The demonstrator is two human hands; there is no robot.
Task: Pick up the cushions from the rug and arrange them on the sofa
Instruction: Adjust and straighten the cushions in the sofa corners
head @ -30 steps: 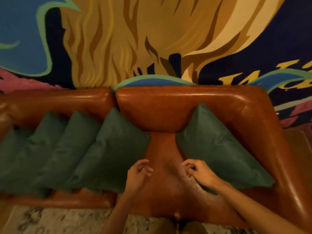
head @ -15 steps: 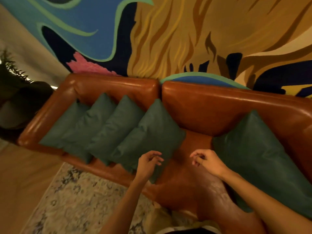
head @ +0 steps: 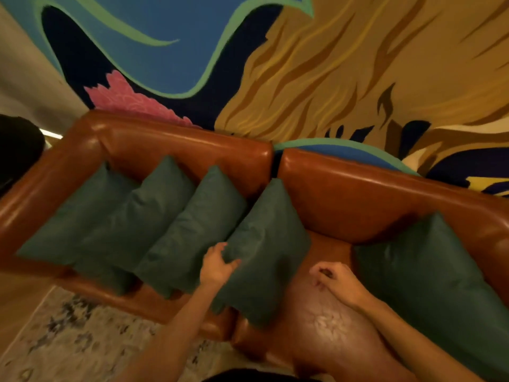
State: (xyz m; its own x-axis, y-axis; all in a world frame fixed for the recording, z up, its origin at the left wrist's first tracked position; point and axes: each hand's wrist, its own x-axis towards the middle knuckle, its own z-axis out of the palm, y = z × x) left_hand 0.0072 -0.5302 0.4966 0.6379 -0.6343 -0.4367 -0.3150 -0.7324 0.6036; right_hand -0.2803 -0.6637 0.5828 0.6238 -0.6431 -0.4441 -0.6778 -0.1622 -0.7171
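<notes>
Behind the seating I note a painted wall mural (head: 275, 64): a broad blue shape edged in green, dark navy ground, a pink patch at lower left, and tan and gold streaks across the right. At far left I record a plain beige wall (head: 24, 86) and a dark object (head: 16, 150), too shadowed to identify. Bare wooden floor (head: 19, 307) shows lower left.

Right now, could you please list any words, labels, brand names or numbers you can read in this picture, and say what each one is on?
None can be read.
Mural: painted shapes only; the yellow marks at its right edge are cut off and may not be letters.
Cushions, sofa, rug: no label or print shows.
</notes>
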